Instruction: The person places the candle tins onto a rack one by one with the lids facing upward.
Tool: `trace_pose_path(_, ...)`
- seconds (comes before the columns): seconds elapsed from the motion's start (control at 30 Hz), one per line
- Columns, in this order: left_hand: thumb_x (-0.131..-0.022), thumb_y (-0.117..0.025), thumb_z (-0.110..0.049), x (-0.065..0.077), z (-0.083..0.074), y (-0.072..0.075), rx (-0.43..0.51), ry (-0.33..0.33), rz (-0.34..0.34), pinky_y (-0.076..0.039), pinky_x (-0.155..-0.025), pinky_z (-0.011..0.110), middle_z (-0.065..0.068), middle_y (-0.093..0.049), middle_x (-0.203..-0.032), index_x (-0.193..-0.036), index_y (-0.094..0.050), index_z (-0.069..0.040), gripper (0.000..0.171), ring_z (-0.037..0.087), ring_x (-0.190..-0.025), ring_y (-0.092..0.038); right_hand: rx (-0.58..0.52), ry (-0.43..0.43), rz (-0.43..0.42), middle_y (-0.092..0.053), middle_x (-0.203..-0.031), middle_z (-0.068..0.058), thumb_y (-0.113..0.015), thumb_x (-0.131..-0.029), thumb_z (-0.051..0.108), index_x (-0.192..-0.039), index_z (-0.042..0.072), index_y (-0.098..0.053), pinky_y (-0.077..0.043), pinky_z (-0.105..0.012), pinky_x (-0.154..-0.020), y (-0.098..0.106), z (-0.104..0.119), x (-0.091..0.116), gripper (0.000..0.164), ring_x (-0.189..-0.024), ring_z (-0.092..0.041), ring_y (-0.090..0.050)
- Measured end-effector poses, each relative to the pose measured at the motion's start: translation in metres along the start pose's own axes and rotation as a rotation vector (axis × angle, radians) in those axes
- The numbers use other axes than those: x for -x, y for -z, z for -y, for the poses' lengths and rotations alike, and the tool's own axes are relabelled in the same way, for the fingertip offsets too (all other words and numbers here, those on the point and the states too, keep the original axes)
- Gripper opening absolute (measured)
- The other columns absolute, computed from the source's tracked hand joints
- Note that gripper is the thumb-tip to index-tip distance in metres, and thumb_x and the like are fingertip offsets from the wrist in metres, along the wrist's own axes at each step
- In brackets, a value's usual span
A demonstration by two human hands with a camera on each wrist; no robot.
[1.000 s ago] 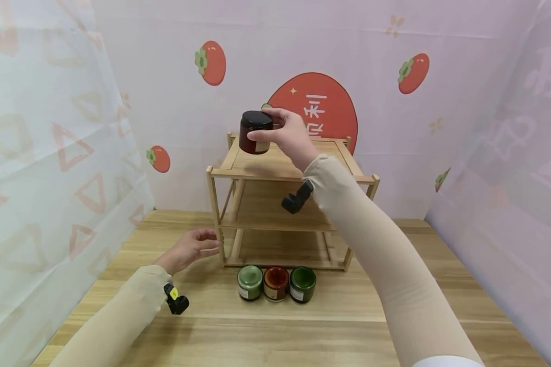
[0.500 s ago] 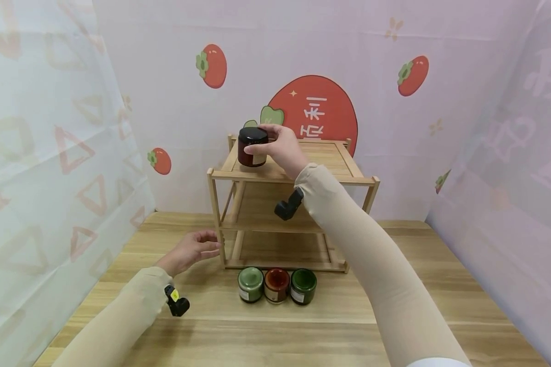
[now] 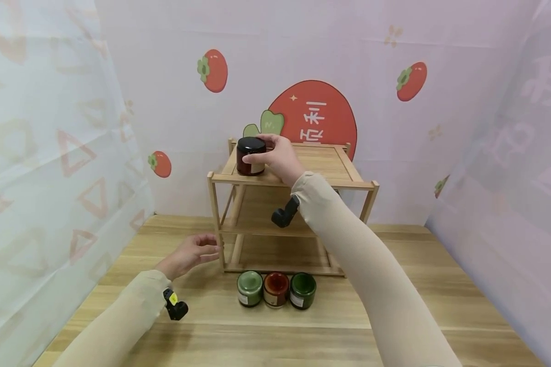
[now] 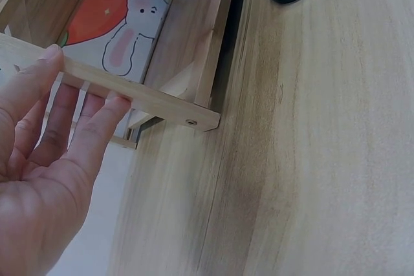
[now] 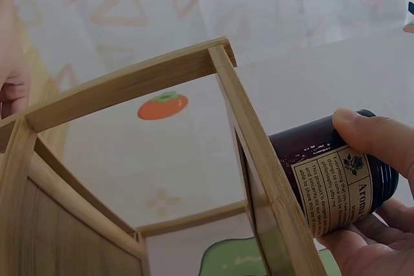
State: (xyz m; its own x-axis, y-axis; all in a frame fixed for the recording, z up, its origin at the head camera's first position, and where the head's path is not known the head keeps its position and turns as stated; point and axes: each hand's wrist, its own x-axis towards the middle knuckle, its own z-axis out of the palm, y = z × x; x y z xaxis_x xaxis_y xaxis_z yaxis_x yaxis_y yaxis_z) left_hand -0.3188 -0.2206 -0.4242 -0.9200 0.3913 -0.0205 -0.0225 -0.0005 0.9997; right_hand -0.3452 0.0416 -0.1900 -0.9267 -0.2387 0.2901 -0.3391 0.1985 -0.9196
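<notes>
My right hand [image 3: 277, 157] grips a dark red candle jar [image 3: 245, 167] with a black lid, thumb on the near side. The jar is upright at the left front of the shelf rack's [image 3: 321, 163] top board. In the right wrist view its printed label [image 5: 336, 189] faces the camera, and its base meets the top edge of the rack or sits very near it. My left hand [image 3: 188, 255] pinches the rack's front left leg low down. In the left wrist view the thumb and fingers [image 4: 97, 134] lie on either side of that wooden post [image 4: 155, 100].
Before the rack, a light green jar [image 3: 250, 289], an amber jar [image 3: 276, 289] and a dark green jar [image 3: 302, 290] stand in a row on the wooden table [image 3: 303, 341]. The rack has two lower boards. Printed cloth [image 3: 165, 92] encloses the back and sides.
My right hand has lowered the dark red candle jar from above the rack to its top board, slightly leftward. My left hand stays at the leg.
</notes>
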Motion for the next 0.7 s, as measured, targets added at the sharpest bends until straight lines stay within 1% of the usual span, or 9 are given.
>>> trace_pose_path(0.1, -0.094, -0.059, -0.001, 0.0009, -0.0002, 0.0005, -0.006, 0.006, -0.006, -0.056, -0.095, 0.035, 0.004, -0.057, -0.106, -0.118, -0.048, 0.004, 0.028, 0.014, -0.099, -0.062, 0.004, -0.006, 0.005, -0.059, -0.125, -0.008, -0.081, -0.078, 0.013, -0.137, 0.011, -0.052, -0.049, -0.032, -0.101, -0.002, -0.0015, -0.0009, 0.066, -0.113, -0.018, -0.056)
trace_pose_path(0.27, -0.094, -0.059, -0.002, 0.0012, -0.0013, 0.0006, -0.012, 0.013, -0.006, -0.054, -0.098, 0.037, 0.003, -0.057, -0.105, -0.118, -0.048, 0.004, 0.026, 0.013, -0.099, -0.062, 0.021, -0.019, 0.022, -0.058, -0.129, -0.009, -0.08, -0.079, 0.013, -0.137, 0.01, -0.052, -0.047, -0.033, -0.104, -0.0031, 0.0009, -0.0013, 0.065, -0.117, -0.019, -0.055)
trace_pose_path(0.53, -0.094, -0.058, 0.0, -0.001, -0.002, 0.001, 0.002, 0.029, -0.011, -0.054, -0.098, 0.038, 0.003, -0.056, -0.106, -0.118, -0.047, 0.004, 0.027, 0.013, -0.099, -0.063, 0.085, -0.084, 0.05, -0.056, -0.13, -0.012, -0.08, -0.08, 0.016, -0.137, 0.009, -0.048, -0.045, -0.034, -0.106, -0.0029, 0.0052, -0.0047, 0.066, -0.118, -0.022, -0.053)
trace_pose_path(0.7, -0.094, -0.058, 0.0, -0.003, -0.0023, 0.001, -0.002, 0.026, -0.015, -0.054, -0.097, 0.038, 0.003, -0.056, -0.107, -0.118, -0.047, 0.003, 0.027, 0.013, -0.099, -0.063, 0.097, -0.08, 0.065, -0.054, -0.131, -0.013, -0.08, -0.081, 0.016, -0.136, 0.008, -0.046, -0.044, -0.035, -0.107, -0.002, 0.004, -0.0071, 0.065, -0.119, -0.023, -0.052)
